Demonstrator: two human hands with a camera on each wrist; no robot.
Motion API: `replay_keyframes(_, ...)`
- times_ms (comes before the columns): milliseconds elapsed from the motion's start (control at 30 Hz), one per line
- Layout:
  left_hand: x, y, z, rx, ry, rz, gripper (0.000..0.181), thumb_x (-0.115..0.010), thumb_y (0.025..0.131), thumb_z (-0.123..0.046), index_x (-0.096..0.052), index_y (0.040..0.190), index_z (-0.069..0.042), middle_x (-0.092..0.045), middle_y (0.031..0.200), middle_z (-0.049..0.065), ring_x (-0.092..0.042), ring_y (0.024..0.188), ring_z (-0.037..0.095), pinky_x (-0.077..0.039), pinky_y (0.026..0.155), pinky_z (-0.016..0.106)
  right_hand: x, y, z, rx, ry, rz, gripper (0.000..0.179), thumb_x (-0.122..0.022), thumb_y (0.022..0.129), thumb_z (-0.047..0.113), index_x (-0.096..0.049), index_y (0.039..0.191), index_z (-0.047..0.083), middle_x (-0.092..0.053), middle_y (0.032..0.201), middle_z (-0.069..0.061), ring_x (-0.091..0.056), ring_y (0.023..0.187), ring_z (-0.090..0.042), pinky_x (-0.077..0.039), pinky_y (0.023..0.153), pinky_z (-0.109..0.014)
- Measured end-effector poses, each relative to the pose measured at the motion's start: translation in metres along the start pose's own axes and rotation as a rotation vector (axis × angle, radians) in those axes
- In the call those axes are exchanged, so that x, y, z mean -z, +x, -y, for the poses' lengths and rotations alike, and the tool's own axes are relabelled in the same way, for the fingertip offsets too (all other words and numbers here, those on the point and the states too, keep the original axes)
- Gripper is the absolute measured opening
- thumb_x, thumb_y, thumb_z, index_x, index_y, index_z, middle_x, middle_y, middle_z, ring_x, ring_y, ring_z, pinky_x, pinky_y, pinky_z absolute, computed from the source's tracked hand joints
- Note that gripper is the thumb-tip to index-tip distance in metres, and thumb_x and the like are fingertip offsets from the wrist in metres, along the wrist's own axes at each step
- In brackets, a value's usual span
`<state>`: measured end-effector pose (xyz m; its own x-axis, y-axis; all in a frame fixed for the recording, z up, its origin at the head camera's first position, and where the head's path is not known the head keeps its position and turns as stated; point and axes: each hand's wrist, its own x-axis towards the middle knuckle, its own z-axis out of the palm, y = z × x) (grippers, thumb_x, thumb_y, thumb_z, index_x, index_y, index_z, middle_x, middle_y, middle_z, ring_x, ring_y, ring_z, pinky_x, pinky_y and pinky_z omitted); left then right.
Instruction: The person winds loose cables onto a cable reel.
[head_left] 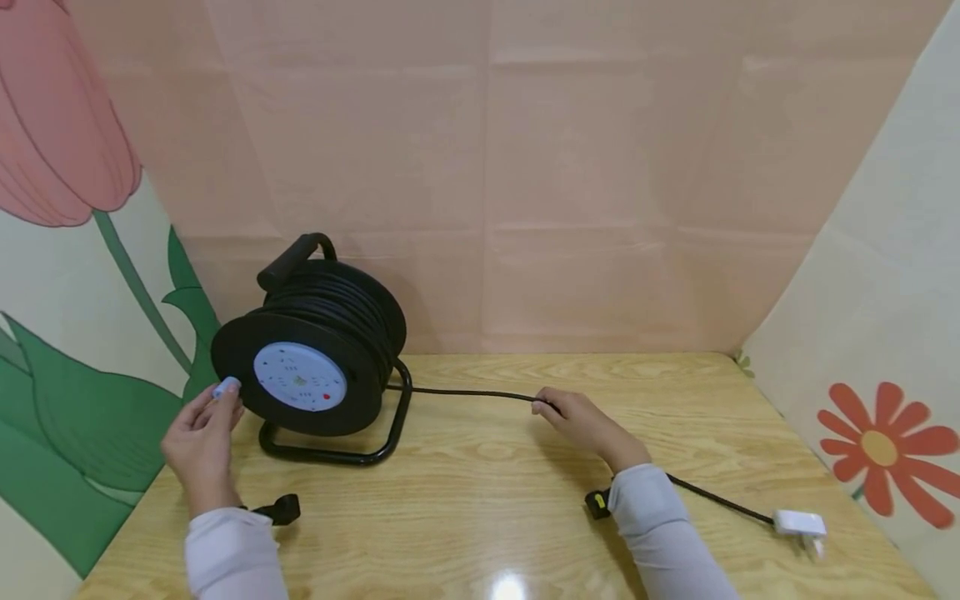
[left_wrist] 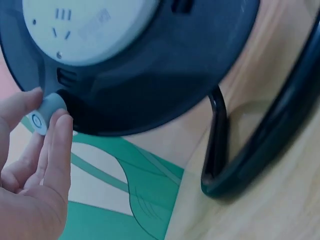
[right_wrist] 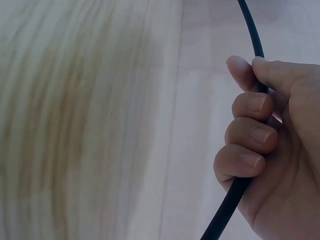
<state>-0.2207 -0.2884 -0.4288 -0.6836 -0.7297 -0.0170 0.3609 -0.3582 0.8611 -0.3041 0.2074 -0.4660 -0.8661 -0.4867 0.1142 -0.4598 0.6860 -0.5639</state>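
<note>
A black cable reel [head_left: 307, 350] stands at the left of the table on a bent tube frame [head_left: 337, 457], wound with black cable. Its front disc carries a white socket panel [head_left: 300, 377] with a red button. My left hand [head_left: 204, 437] pinches the small pale crank knob [left_wrist: 47, 112] at the disc's outer edge between thumb and fingers. From the reel a cable [head_left: 472, 392] runs right into my right hand [head_left: 581, 423]. In the right wrist view its fingers curl round the cable. Beyond the hand the cable reaches a white plug [head_left: 800, 523] on the table.
A black carry handle [head_left: 288, 260] tops the reel. The wood-grain table [head_left: 480, 508] meets a pink backdrop [head_left: 480, 183] behind. Printed flowers decorate the side walls. Black wrist straps [head_left: 281, 508] show near both sleeves.
</note>
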Motion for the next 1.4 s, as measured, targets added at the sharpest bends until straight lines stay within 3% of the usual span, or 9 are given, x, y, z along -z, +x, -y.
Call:
replay_keyframes(100, -0.005, -0.002, -0.002, -0.007, -0.084, -0.007, 0.039, -0.087, 0.076, -0.004, -0.074, 0.111, 0.001, -0.073, 0.084, 0.007, -0.071, 0.074, 0.013, -0.058, 0.070, 0.022, -0.003, 0.003, 0.004, 0.011, -0.007, 0.001, 0.025, -0.049, 0.108, 0.027, -0.064, 0.114, 0.008, -0.066, 0.101, -0.007, -0.055, 0.083, -0.015, -0.048, 0.074, -0.038)
replay_keyframes(233, -0.013, -0.006, -0.006, -0.030, -0.123, -0.001, 0.037, -0.082, 0.081, -0.003, -0.072, 0.117, -0.001, -0.071, 0.090, 0.007, -0.071, 0.078, 0.013, -0.057, 0.075, 0.021, -0.007, 0.010, 0.011, 0.028, -0.002, 0.021, 0.024, -0.049, 0.108, 0.026, -0.064, 0.115, 0.008, -0.066, 0.102, -0.006, -0.056, 0.084, -0.016, -0.049, 0.075, -0.038)
replay_keyframes(500, -0.026, -0.011, -0.015, -0.093, -0.071, -0.021, 0.039, -0.077, 0.087, -0.005, -0.070, 0.125, -0.007, -0.062, 0.109, 0.008, -0.065, 0.093, 0.013, -0.055, 0.082, 0.017, -0.012, 0.027, 0.022, 0.042, 0.002, 0.060, 0.027, -0.047, 0.109, 0.028, -0.064, 0.120, 0.010, -0.067, 0.110, -0.005, -0.061, 0.099, -0.021, -0.050, 0.086, -0.043)
replay_keyframes(733, -0.036, -0.017, -0.017, -0.123, -0.021, -0.038, 0.038, -0.073, 0.091, -0.007, -0.069, 0.128, -0.012, -0.058, 0.122, 0.003, -0.059, 0.105, 0.014, -0.051, 0.088, 0.015, -0.017, 0.039, 0.022, 0.042, -0.021, 0.075, 0.026, -0.050, 0.108, 0.029, -0.066, 0.118, 0.011, -0.067, 0.106, -0.003, -0.057, 0.092, -0.014, -0.050, 0.082, -0.039)
replay_keyframes(1000, -0.044, -0.021, -0.016, -0.145, -0.086, -0.061, 0.036, -0.069, 0.094, -0.007, -0.068, 0.130, -0.014, -0.054, 0.130, 0.005, -0.054, 0.112, 0.016, -0.048, 0.095, 0.020, -0.028, 0.044, 0.028, 0.065, -0.009, 0.099, 0.026, -0.048, 0.108, 0.022, -0.065, 0.120, 0.007, -0.067, 0.109, -0.005, -0.058, 0.095, -0.015, -0.050, 0.085, -0.041)
replay_keyframes(1167, -0.049, -0.024, -0.015, -0.196, -0.137, -0.053, 0.037, -0.068, 0.095, -0.005, -0.067, 0.131, -0.012, -0.054, 0.134, 0.008, -0.054, 0.117, 0.019, -0.047, 0.098, 0.021, -0.030, 0.046, 0.035, 0.064, -0.018, 0.107, 0.029, -0.045, 0.109, 0.019, -0.062, 0.128, 0.007, -0.066, 0.116, -0.005, -0.057, 0.096, -0.015, -0.049, 0.084, -0.040)
replay_keyframes(1400, -0.053, -0.027, -0.013, -0.235, -0.164, -0.036, 0.037, -0.068, 0.094, -0.004, -0.067, 0.130, -0.011, -0.054, 0.135, 0.009, -0.055, 0.118, 0.021, -0.047, 0.100, 0.022, -0.027, 0.042, 0.031, 0.016, 0.000, 0.138, 0.026, -0.047, 0.108, 0.030, -0.064, 0.117, 0.011, -0.063, 0.093, -0.003, -0.052, 0.076, -0.013, -0.047, 0.070, -0.034)
